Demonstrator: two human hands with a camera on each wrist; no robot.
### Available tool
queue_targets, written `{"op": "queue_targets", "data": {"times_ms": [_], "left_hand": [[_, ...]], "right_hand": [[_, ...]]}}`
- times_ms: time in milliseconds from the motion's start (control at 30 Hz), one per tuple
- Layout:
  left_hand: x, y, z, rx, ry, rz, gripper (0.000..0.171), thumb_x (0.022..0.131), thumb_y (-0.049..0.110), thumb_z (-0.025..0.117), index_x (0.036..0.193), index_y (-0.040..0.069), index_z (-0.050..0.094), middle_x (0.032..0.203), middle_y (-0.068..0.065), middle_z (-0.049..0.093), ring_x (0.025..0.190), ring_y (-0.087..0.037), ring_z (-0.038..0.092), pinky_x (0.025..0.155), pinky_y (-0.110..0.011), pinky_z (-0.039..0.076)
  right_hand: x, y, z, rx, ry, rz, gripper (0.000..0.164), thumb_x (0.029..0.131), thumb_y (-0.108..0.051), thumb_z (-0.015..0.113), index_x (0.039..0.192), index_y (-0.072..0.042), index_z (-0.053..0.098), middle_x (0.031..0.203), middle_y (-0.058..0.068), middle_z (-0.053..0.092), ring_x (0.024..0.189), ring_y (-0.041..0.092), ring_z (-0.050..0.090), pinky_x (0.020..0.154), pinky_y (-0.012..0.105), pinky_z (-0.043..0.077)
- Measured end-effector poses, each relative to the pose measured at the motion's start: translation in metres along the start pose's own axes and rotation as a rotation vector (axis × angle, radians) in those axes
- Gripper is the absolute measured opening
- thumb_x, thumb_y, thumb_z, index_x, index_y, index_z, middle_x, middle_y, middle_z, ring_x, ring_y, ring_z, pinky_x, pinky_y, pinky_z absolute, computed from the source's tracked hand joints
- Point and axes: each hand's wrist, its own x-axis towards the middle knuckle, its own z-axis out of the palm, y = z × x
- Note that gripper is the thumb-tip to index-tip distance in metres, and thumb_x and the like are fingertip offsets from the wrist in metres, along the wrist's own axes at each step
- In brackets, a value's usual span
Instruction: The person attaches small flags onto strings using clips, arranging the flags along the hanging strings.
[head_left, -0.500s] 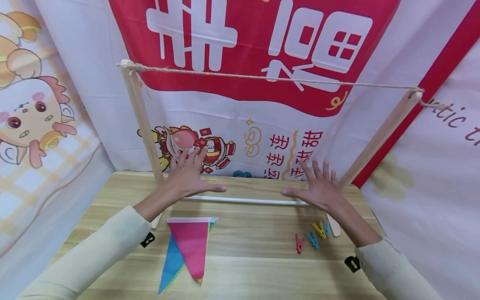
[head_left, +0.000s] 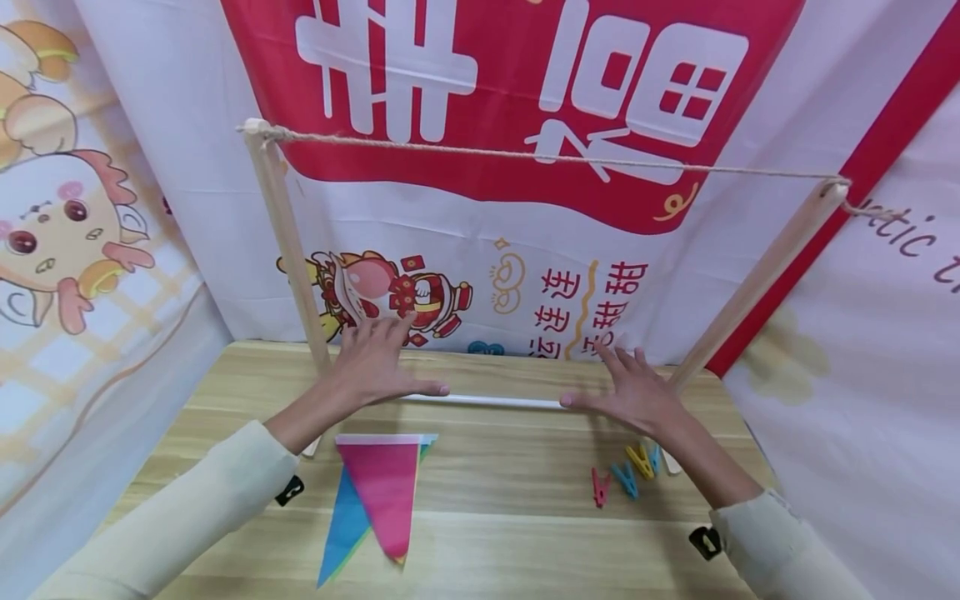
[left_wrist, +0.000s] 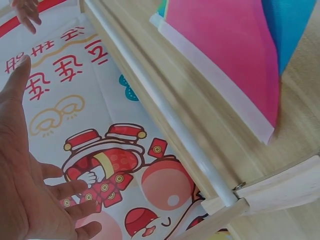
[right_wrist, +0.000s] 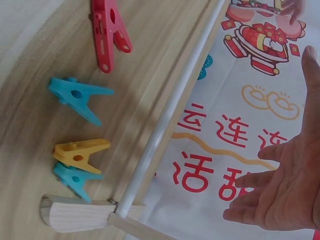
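Both hands reach out over the table with fingers spread and nothing in them. My left hand point(head_left: 372, 364) is near the left post of a wooden frame point(head_left: 288, 242), above its white crossbar point(head_left: 495, 402). On the other side, my right hand point(head_left: 636, 393) hovers near the right post, its thumb overlapping the bar's end in the head view. Between the post tops a twine point(head_left: 480, 152) is strung. Pink and blue triangular pennants point(head_left: 382, 483) lie overlapped below the left hand. Several small clothespins, among them a red one point(right_wrist: 107, 35) and a yellow one point(right_wrist: 82, 152), lie near the right forearm.
The wooden table point(head_left: 510, 550) carries everything. Behind the frame hangs a white cloth with a red printed banner point(head_left: 510, 100), and patterned cloths hang on the left point(head_left: 67, 250) and right point(head_left: 885, 375). The frame's feet stretch forward along the table.
Both hands have lowered slightly, and their fingers are a little less stretched. The pennants, clothespins and frame have stayed in place.
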Motion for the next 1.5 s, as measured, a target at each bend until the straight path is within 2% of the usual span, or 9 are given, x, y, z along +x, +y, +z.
{"op": "queue_targets", "data": {"times_ms": [200, 500, 767, 933, 1167, 1333, 1500], "left_hand": [[-0.004, -0.001, 0.004, 0.011, 0.005, 0.013, 0.149, 0.067, 0.108, 0.068, 0.180, 0.019, 0.030, 0.179, -0.023, 0.040, 0.167, -0.053, 0.030, 0.130, -0.086, 0.021], [-0.012, -0.005, 0.011, -0.002, -0.010, 0.007, 0.142, 0.067, 0.109, 0.067, 0.177, 0.023, 0.039, 0.178, -0.019, 0.042, 0.165, -0.052, 0.035, 0.127, -0.086, 0.028], [-0.019, -0.011, 0.023, -0.001, -0.025, -0.007, 0.141, 0.069, 0.108, 0.068, 0.176, 0.021, 0.041, 0.181, -0.018, 0.039, 0.159, -0.056, 0.043, 0.128, -0.084, 0.028], [-0.023, -0.013, 0.030, -0.016, -0.030, 0.003, 0.136, 0.072, 0.105, 0.067, 0.175, 0.019, 0.043, 0.177, -0.020, 0.046, 0.154, -0.055, 0.047, 0.125, -0.079, 0.032], [-0.027, -0.018, 0.038, -0.019, -0.057, -0.013, 0.137, 0.071, 0.106, 0.067, 0.170, 0.014, 0.050, 0.167, -0.024, 0.057, 0.151, -0.054, 0.051, 0.125, -0.079, 0.035], [-0.028, -0.020, 0.041, -0.021, -0.076, -0.019, 0.136, 0.070, 0.106, 0.068, 0.166, 0.011, 0.054, 0.162, -0.024, 0.060, 0.150, -0.048, 0.055, 0.122, -0.078, 0.040], [-0.028, -0.019, 0.041, -0.027, -0.076, -0.016, 0.133, 0.071, 0.105, 0.070, 0.164, 0.011, 0.057, 0.160, -0.024, 0.062, 0.149, -0.048, 0.056, 0.121, -0.077, 0.041]], "right_hand": [[-0.004, 0.002, 0.007, 0.001, -0.004, -0.003, 0.124, 0.090, -0.097, 0.058, 0.182, -0.022, 0.023, 0.185, 0.029, 0.026, 0.170, 0.063, 0.019, 0.122, 0.092, 0.030], [-0.009, 0.004, 0.015, 0.002, 0.011, -0.011, 0.126, 0.088, -0.098, 0.059, 0.180, -0.018, 0.029, 0.183, 0.030, 0.029, 0.167, 0.061, 0.029, 0.123, 0.089, 0.034], [-0.015, 0.004, 0.022, 0.025, -0.035, 0.017, 0.126, 0.088, -0.098, 0.060, 0.180, -0.017, 0.030, 0.182, 0.031, 0.032, 0.164, 0.061, 0.036, 0.120, 0.086, 0.040], [-0.019, 0.004, 0.027, 0.036, -0.051, 0.018, 0.125, 0.089, -0.096, 0.060, 0.178, -0.013, 0.034, 0.178, 0.034, 0.037, 0.161, 0.063, 0.040, 0.119, 0.087, 0.041], [-0.028, 0.008, 0.035, 0.030, -0.037, 0.000, 0.123, 0.088, -0.096, 0.063, 0.174, -0.009, 0.041, 0.170, 0.036, 0.047, 0.154, 0.063, 0.049, 0.115, 0.083, 0.048], [-0.030, 0.009, 0.039, 0.030, -0.045, 0.027, 0.120, 0.087, -0.095, 0.066, 0.170, -0.010, 0.048, 0.164, 0.033, 0.056, 0.149, 0.060, 0.056, 0.112, 0.081, 0.052], [-0.032, 0.007, 0.049, 0.070, -0.055, 0.037, 0.121, 0.086, -0.095, 0.069, 0.167, -0.008, 0.050, 0.160, 0.031, 0.060, 0.144, 0.055, 0.062, 0.111, 0.075, 0.055]]}}
